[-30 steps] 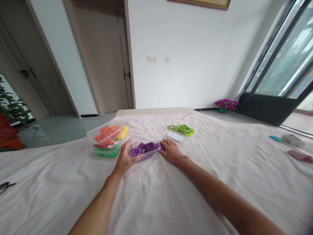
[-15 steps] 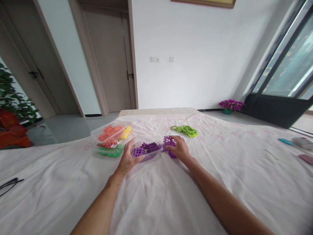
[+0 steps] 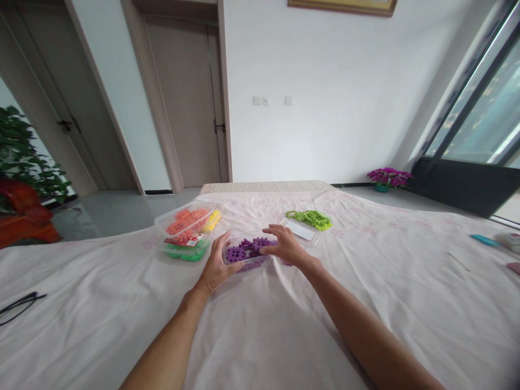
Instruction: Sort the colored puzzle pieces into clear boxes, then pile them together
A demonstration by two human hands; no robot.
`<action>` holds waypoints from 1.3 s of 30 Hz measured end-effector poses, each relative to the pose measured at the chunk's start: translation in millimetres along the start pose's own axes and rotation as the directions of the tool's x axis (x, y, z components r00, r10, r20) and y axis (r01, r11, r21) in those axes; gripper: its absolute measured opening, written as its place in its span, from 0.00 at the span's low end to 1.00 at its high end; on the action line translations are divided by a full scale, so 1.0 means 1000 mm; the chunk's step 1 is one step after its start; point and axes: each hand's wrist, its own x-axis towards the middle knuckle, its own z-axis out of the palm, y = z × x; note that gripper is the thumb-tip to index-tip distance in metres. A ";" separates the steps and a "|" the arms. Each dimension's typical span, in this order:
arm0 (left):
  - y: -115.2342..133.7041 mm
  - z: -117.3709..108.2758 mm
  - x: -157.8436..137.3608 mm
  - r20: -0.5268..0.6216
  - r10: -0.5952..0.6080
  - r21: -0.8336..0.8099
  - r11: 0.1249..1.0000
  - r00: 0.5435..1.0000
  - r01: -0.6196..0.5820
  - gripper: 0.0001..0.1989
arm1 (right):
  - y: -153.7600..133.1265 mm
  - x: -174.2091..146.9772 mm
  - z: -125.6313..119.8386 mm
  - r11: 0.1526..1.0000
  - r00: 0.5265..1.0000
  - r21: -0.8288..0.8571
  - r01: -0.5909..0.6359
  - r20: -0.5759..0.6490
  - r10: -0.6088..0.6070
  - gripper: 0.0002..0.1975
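Note:
My left hand point(image 3: 217, 265) grips the left end of a clear plastic box point(image 3: 251, 261), thumb along the near wall. Inside it lie several purple lattice building pieces point(image 3: 236, 253). Over the box's right end is my right hand point(image 3: 286, 246), its fingers and thumb apart with no piece visible between them. A bit of purple shows on the cloth under that hand, mostly hidden. Just beyond it, a clear lid or tray point(image 3: 316, 238) with a white label lies on the cloth, and bright green pieces point(image 3: 314, 219) sit at its far side.
Left of the box, stacked clear boxes hold orange pieces point(image 3: 187, 223) and green pieces point(image 3: 187, 252), with yellow pieces point(image 3: 213, 219) beside them. A black cable point(image 3: 20, 307) lies at the far left. A blue object point(image 3: 483, 240) is at the right on the white tablecloth point(image 3: 252, 336).
My right hand has moved left from the loose purple pieces to above the box. The purple lattice piece it held is no longer in its fingers. My left hand stays on the box.

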 end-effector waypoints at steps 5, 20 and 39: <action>-0.003 0.000 0.002 -0.011 0.012 -0.012 1.000 1.000 -0.012 0.45 | 0.028 0.005 -0.012 0.997 0.992 0.057 -0.060 -0.103 0.066 0.16; -0.017 0.000 0.006 -0.113 0.071 0.042 0.997 0.991 -0.067 0.44 | 0.038 -0.015 -0.024 0.867 0.956 -0.461 -0.186 0.118 0.268 0.21; -0.017 -0.001 0.005 -0.093 0.101 0.033 0.995 0.991 -0.098 0.43 | 0.040 -0.022 -0.022 0.934 0.997 -0.349 -0.080 -0.029 0.075 0.14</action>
